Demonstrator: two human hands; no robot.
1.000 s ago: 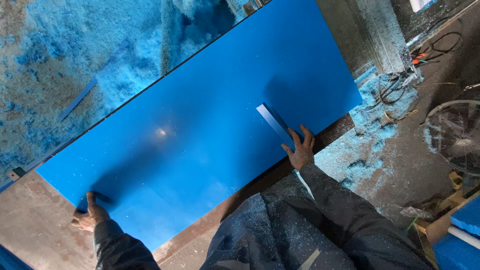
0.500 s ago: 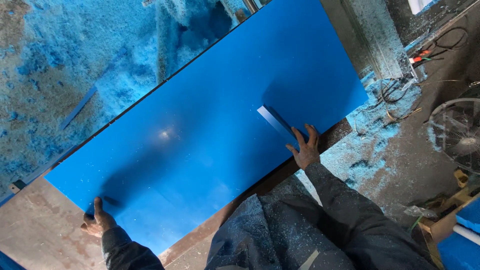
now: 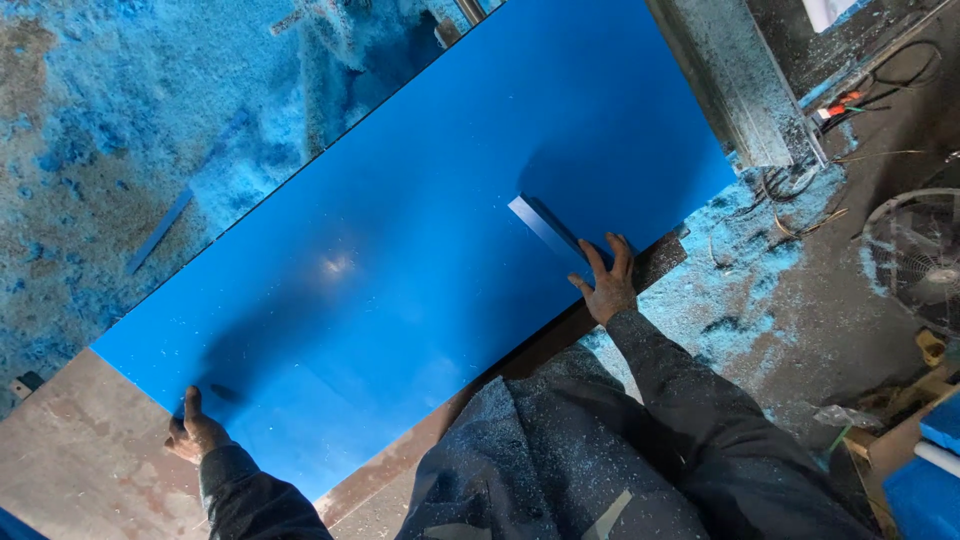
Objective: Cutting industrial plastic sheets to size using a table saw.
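Note:
A large glossy blue sheet (image 3: 420, 220) lies flat on a worn metal table (image 3: 70, 450), running from lower left to upper right. My left hand (image 3: 195, 432) grips the sheet's lower left corner, thumb on top. My right hand (image 3: 607, 283) rests with spread fingers on the sheet's near edge. Under its fingertips lies a narrow blue strip (image 3: 545, 225) that points up and left across the sheet.
Blue dust and shavings cover the floor on the left (image 3: 110, 120) and beside the table on the right (image 3: 745, 260). A metal post (image 3: 735, 80) stands at the sheet's far right end. A round fan guard (image 3: 925, 260), cables (image 3: 880, 75) and blue blocks (image 3: 925, 480) are at right.
Both hands and the sheet have shifted slightly right and down in the view. The grip on the sheet looks the same.

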